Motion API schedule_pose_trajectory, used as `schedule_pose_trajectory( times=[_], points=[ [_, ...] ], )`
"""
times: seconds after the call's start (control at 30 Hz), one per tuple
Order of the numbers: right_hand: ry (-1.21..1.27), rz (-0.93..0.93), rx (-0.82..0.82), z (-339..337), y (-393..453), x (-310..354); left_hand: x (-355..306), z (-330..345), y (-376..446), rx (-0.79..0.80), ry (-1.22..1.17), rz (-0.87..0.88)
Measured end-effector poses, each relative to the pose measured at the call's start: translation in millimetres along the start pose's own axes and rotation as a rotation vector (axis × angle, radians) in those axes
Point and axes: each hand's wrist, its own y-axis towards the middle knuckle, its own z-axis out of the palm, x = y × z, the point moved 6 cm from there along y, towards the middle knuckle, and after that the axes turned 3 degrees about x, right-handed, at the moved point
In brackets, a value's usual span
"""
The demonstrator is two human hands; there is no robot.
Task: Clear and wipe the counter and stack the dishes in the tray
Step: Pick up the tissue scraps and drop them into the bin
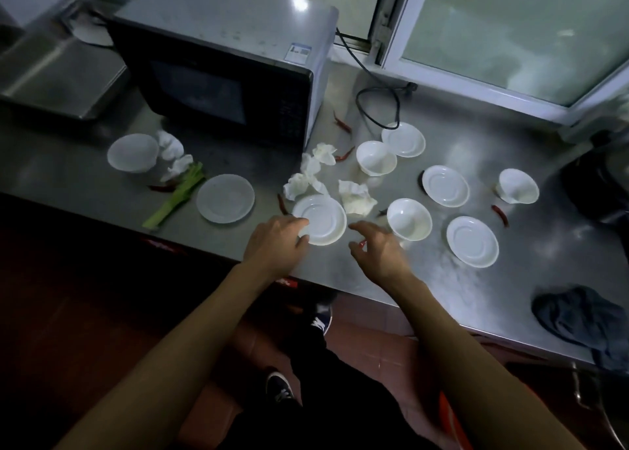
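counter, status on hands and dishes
Left hand gripping the near saucer by its rim. Right hand open, hovering, holding nothing. Crumpled tissues and red chillies crowd that saucer.

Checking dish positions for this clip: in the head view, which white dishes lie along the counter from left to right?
Bowl by the microwave → plate beside the celery → plate under the left hand → bowl by the right hand → front plate → far-right bowl.

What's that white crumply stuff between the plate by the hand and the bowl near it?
A crumpled tissue lies between the plate and the bowl, seen in the head view.
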Motion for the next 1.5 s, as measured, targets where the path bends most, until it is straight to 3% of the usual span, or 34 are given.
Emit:
schedule_pose_trajectory(
  times=[0.27,0.6,0.87,1.27,1.5],
  points=[
    [-0.033,0.075,0.052,5,76,-46,1,14,84,0.158,0.077,-0.018],
    [-0.167,0.062,0.218,36,135,-79,7,43,141,0.179,0.035,-0.055],
    [-0.224,0.030,0.228,52,155,-84,30,46,173,0.175,0.113,-0.078],
    [-0.115,0.139,0.070,60,184,-90,65,59,225,0.242,0.126,-0.050],
    [-0.077,0.153,-0.045,55,197,-76,57,57,243,0.099,0.036,0.066]
  ],
)
